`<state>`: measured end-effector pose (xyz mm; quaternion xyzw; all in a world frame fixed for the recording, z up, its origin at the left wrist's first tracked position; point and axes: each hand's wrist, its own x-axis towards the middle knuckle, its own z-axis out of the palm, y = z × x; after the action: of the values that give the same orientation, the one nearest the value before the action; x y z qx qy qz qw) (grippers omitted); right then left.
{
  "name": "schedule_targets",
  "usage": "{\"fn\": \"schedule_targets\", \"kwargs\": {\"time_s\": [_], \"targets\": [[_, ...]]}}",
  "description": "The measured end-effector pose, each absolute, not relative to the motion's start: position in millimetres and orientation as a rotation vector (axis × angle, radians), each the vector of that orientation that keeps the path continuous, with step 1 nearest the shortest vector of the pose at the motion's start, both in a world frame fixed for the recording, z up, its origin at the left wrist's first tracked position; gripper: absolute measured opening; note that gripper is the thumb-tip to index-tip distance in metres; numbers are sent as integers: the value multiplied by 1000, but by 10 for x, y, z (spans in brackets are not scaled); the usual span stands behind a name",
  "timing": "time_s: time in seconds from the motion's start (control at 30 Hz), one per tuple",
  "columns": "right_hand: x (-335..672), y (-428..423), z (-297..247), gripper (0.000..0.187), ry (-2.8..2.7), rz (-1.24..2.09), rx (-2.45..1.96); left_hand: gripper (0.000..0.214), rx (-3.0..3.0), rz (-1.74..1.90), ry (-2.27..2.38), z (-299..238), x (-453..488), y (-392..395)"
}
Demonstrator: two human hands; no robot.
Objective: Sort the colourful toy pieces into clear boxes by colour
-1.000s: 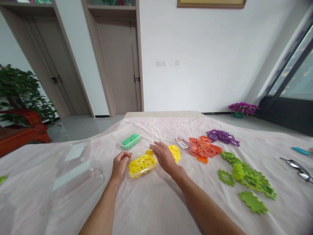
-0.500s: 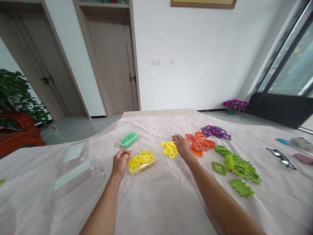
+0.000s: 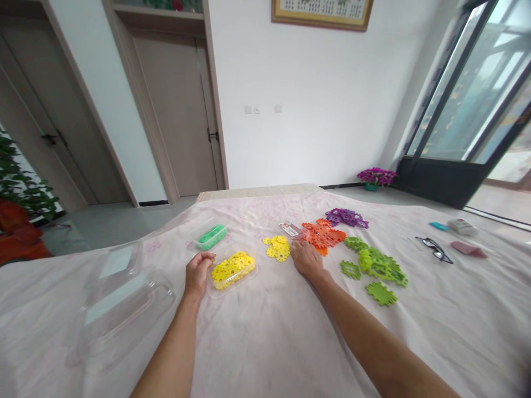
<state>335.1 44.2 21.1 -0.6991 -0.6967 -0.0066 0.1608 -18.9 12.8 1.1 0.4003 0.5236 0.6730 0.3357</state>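
Observation:
My left hand [image 3: 197, 272] is curled on the left rim of a small clear tray [image 3: 251, 272] filled with yellow snowflake pieces [image 3: 232, 267]. My right hand [image 3: 306, 257] lies on the pink cloth just right of a loose pile of yellow pieces [image 3: 276, 247] and in front of a small clear box with a red label [image 3: 292, 230]. Its fingers point away from me and are partly hidden, touching the box or the orange pieces [image 3: 322, 235].
A small tray of green pieces [image 3: 212, 236] sits behind the yellow tray. Purple pieces [image 3: 345, 217] and light-green pieces [image 3: 375, 267] lie to the right. A big clear lidded container [image 3: 120, 298] stands at the left. Glasses [image 3: 435, 249] and small items lie far right.
My right hand left the yellow tray, reached right toward the labelled box, then settled lower on the cloth. The view has swung right. My left hand stayed on the tray.

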Motion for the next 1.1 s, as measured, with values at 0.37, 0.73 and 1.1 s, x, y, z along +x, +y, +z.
{"fn": "schedule_targets", "kwargs": {"time_s": [0.37,0.73,1.1], "targets": [[3309,394,301,48,-2062,60,-1834,16,1067,1747,1374,-24,-213,168],[3351,445,277,28,-2017,182,-1667,16,1028,1741,1358,-17,-205,183],[3470,595,109,23,-1848,540,-1478,16,1080,1671,1291,57,-158,182]]}}
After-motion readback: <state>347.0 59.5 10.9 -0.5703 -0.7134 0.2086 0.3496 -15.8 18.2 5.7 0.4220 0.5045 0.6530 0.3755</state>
